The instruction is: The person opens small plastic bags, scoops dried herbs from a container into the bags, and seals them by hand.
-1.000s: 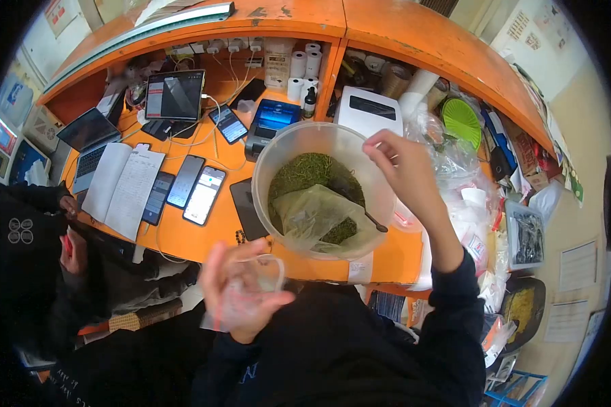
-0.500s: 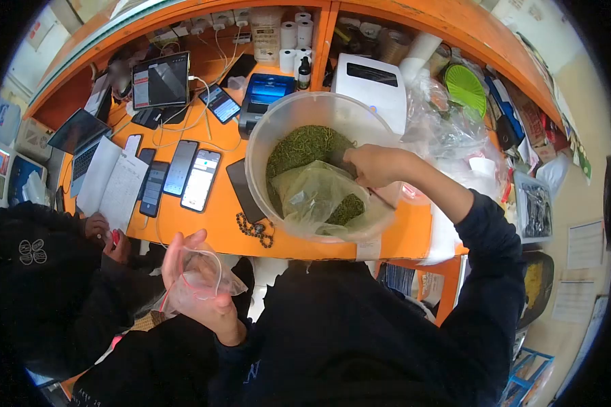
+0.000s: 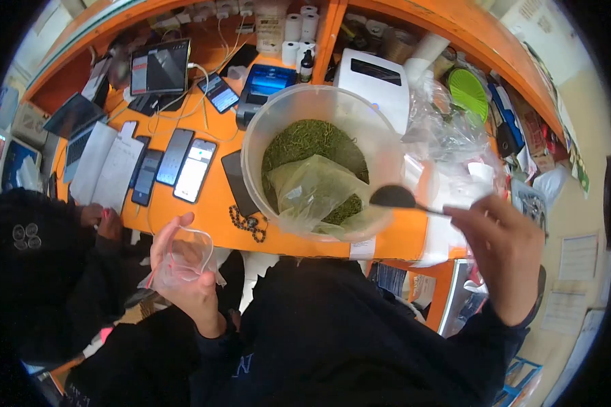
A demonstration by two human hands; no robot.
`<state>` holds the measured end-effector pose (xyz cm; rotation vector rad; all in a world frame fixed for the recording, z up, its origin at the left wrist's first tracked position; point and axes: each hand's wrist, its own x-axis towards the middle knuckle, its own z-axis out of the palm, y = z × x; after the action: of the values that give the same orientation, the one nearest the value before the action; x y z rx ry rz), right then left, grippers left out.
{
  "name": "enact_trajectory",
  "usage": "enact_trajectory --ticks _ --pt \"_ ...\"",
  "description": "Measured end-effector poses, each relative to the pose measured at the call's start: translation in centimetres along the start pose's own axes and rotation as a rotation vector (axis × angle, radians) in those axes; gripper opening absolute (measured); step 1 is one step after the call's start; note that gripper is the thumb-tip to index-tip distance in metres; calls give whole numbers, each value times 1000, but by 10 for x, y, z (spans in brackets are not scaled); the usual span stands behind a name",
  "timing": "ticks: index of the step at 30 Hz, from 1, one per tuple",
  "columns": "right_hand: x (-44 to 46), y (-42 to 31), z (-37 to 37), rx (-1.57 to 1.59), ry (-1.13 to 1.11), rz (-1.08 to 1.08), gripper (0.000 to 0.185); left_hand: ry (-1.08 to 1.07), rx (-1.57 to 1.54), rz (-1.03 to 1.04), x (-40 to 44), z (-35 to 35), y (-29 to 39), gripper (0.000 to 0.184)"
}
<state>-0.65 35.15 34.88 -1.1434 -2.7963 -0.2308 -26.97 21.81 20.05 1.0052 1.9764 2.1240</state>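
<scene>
The right hand (image 3: 499, 241) is closed in a pinch, thumb against fingers, on the far end of the handle of a dark spoon (image 3: 394, 197). The spoon's bowl points away to that hand's left, in line with the side of the bucket (image 3: 380, 132); whether it carries a load cannot be told. The left hand (image 3: 193, 302) is half curled around a small clear bag (image 3: 183, 261), whose mouth stands open in a loop between fingers and thumb. The bucket stands on the orange table (image 3: 312, 251), forward of and between the hands, holding green plant matter (image 3: 309, 139) and a larger plastic bag (image 3: 312, 193).

Assessment: good handling calls for a level spoon bowl, a grip nearer to it for steadiness, and slow movement past the bucket rim. The left hand does best with the bag's mouth round and upward, without crushing its sides.

Count: one spoon, one bucket, one small bag, one larger bag. Beyond the left hand: one string of dark beads (image 3: 248, 224), one open notebook (image 3: 108, 169), one laptop (image 3: 78, 136), and three phones with lit screens (image 3: 195, 171); other dark devices overlap and cannot be counted reliably. Beyond the right hand: one green basket (image 3: 467, 95).
</scene>
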Motion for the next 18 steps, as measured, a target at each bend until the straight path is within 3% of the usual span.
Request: enact_trajectory --ticks 6,9,12,15,18 --pt "8 -34 55 -215 79 -275 15 -104 -4 -83 -3 -5 -6 87" --pt "28 -50 102 -461 131 -366 13 -110 -5 -22 -5 -1 -8 82" --pt "33 -52 117 -486 9 -332 12 -76 13 4 -6 -4 -12 81" --pt "26 -49 110 -326 -128 -400 9 -32 20 -31 -9 -9 -10 81" --pt "32 -43 89 -116 -117 -394 6 -32 72 -11 -8 -16 -13 81"
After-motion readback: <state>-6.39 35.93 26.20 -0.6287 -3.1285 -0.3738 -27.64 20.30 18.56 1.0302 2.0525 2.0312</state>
